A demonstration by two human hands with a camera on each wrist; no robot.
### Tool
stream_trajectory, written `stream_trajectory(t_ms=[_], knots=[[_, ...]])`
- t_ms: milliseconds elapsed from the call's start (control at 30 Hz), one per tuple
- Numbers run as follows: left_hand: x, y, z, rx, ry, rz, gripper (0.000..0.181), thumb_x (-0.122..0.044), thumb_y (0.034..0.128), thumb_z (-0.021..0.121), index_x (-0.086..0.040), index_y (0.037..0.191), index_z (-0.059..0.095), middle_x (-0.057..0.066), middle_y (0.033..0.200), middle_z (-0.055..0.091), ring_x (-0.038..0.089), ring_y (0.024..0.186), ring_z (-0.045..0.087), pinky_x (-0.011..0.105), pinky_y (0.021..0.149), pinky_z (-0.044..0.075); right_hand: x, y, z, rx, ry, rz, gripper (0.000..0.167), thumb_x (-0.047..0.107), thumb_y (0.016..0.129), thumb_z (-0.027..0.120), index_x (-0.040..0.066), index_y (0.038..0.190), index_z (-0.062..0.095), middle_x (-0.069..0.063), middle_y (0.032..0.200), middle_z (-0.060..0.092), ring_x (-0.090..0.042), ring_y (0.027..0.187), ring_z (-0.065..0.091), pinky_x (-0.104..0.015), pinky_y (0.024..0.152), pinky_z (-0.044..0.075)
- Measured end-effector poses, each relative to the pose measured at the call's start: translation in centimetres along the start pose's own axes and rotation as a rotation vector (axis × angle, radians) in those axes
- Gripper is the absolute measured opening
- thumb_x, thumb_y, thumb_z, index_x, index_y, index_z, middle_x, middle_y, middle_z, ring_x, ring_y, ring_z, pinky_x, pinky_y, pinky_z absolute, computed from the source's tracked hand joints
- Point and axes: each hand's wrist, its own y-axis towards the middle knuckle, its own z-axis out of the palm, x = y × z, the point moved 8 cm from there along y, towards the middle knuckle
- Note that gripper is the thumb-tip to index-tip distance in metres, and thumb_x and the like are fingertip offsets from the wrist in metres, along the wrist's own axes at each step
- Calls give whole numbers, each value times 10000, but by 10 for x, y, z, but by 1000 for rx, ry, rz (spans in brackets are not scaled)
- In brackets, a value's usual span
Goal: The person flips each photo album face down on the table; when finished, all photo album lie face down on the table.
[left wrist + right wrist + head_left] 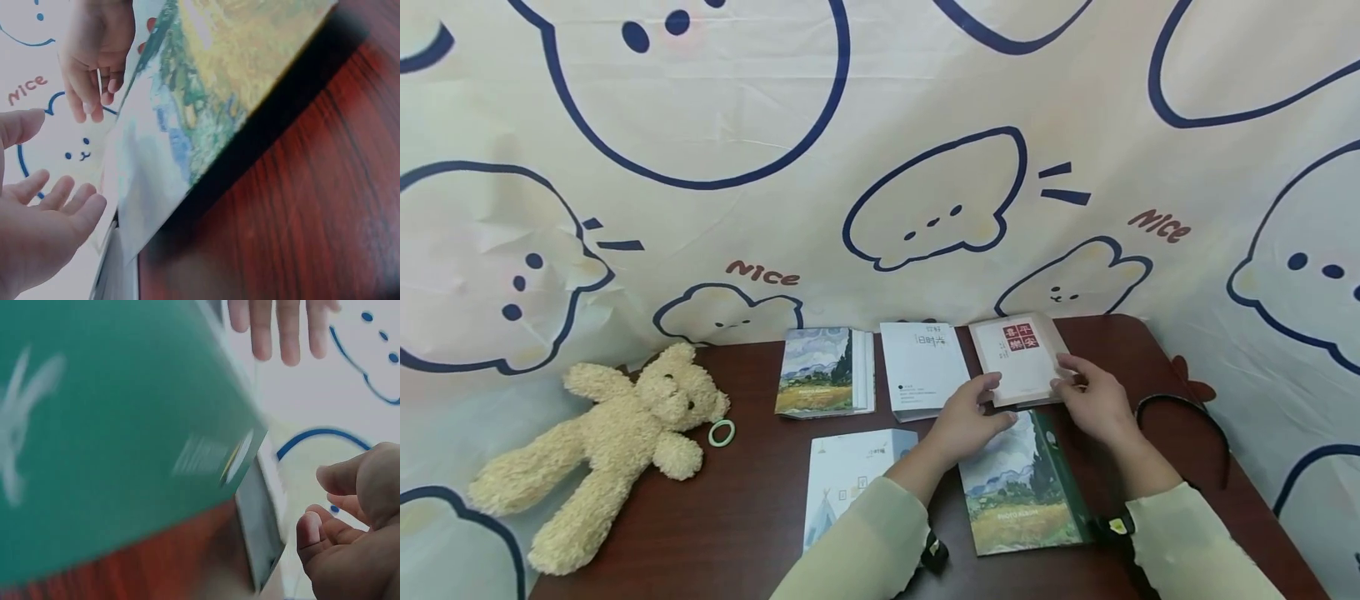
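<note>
A white album [1011, 367] with red characters lies at the back of the table between the two hands. Near its lower left corner is my left hand [966, 421], fingers spread and slightly bent; my right hand [1096, 404] is at its lower right edge. Whether either touches it is unclear. Just below lies an album with a painted landscape [1015, 492] and a green spine. In the left wrist view the left hand [50, 231] holds nothing, beside the painted cover [219, 69]. In the right wrist view the right hand [356, 531] is loosely bent and empty, beside a green cover [112, 437].
Another landscape album [815, 375] and a white album [925, 367] stand in the back row. A pale album with a tent drawing [842, 475] lies partly under the left sleeve. At left are a teddy bear [625, 433] and green ring [712, 436]; a black band [1206, 417] is at right.
</note>
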Motion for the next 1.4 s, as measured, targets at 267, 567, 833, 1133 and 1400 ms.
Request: stream_trajectory(t_ms=[267,567,833,1133,1400], knots=[[-3,-13,-24,-57,-4,25,602,-224,968,743,-178,1525,519,1,1520,532,205,1404,501,386,1133,440,38,-7,14,68,68,-99,522,182,1030,649,51,1515,506,-245,1388,594,-388,1055,665,-393,772,584],[0,-26,-52,-97,23,30,624,-234,968,734,-174,1542,495,18,1539,495,241,1420,478,421,1156,415,65,-12,36,140,119,-178,517,149,1023,661,37,1506,513,-227,1423,591,-392,1136,659,-496,858,599],[10,-38,-79,-166,42,-2,607,-239,970,731,-210,1533,506,57,1550,474,319,1432,464,485,1138,430,80,-16,59,191,174,-181,546,140,1010,671,32,1518,500,-227,1441,575,-420,1191,646,-518,921,576],[17,-47,-108,-271,90,6,632,-215,956,727,-176,1542,492,65,1546,464,379,1423,458,508,1137,425,101,-17,82,209,139,-204,558,153,1000,686,-5,1503,503,-250,1491,532,-446,1402,469,-570,1122,420],[26,-51,-124,-350,98,-27,654,-195,940,738,-166,1541,482,136,1578,388,357,1428,443,553,1120,428,110,-14,104,240,55,-197,639,210,986,701,40,1550,453,-275,1565,429,-483,1454,374,-645,1148,341]])
